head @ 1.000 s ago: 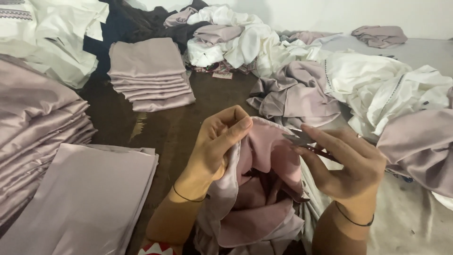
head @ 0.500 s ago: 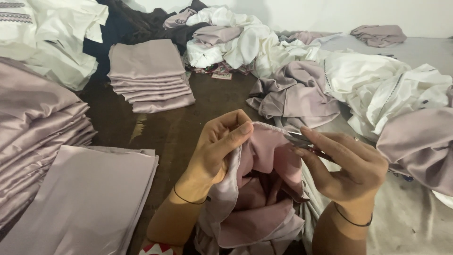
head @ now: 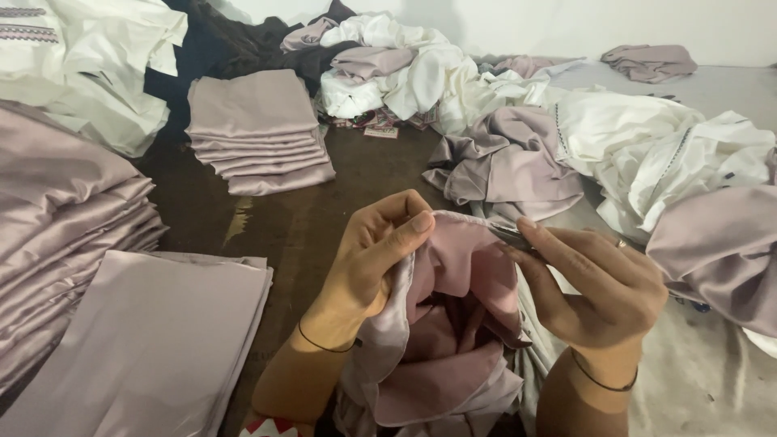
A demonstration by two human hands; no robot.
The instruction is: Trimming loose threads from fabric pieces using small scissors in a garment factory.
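Note:
A mauve satin garment [head: 453, 340] hangs bunched between my two hands at the bottom middle. My left hand [head: 368, 263] pinches its upper edge between thumb and fingers. My right hand [head: 595, 291] holds a small metal tool, probably thread snips [head: 511, 236], with its tip against the same fabric edge. Thin dark bands circle both wrists. The lower part of the garment drops out of sight below the frame.
Folded mauve cloth lies in stacks at the left [head: 65, 235], front left [head: 154, 340] and back middle [head: 259, 129]. Loose white and mauve garments [head: 647, 154] pile up at the back and right. The dark brown floor [head: 299, 218] shows between them.
My hands have shifted very little. The right hand edged slightly along the fabric edge with the tool; the left keeps its pinch.

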